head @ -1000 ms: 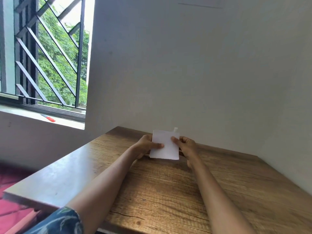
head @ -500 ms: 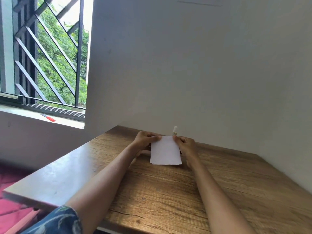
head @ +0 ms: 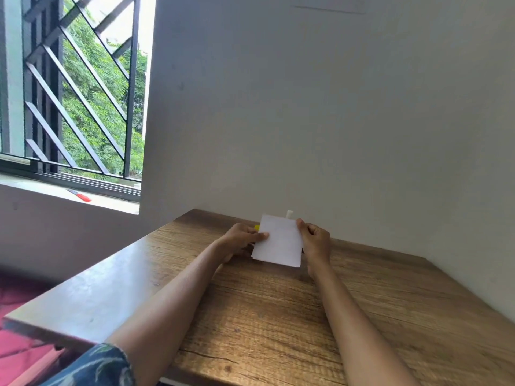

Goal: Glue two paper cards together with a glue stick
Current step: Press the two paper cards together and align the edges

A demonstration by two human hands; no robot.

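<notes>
Both of my hands hold a white paper card (head: 280,242) tilted up above the far part of the wooden table (head: 278,316). My left hand (head: 242,237) pinches the card's left edge with the thumb on its face. At the card's upper right corner, my right hand (head: 315,239) grips it. I cannot tell whether one card or two stacked ones are held. The pale top of a glue stick (head: 289,213) stands upright behind the card, mostly hidden. A small yellow thing (head: 256,227) peeks out beside the card's left edge.
The table stands in a corner, with walls close behind and to the right. Its left edge (head: 83,310) drops off toward a red floor. A barred window (head: 69,93) lies far left, with a red-handled tool (head: 80,195) on its sill.
The card lay flatter and lower half a second ago; now it is raised and tilted up toward me again, hiding more of the glue stick. Both hands kept hold.
</notes>
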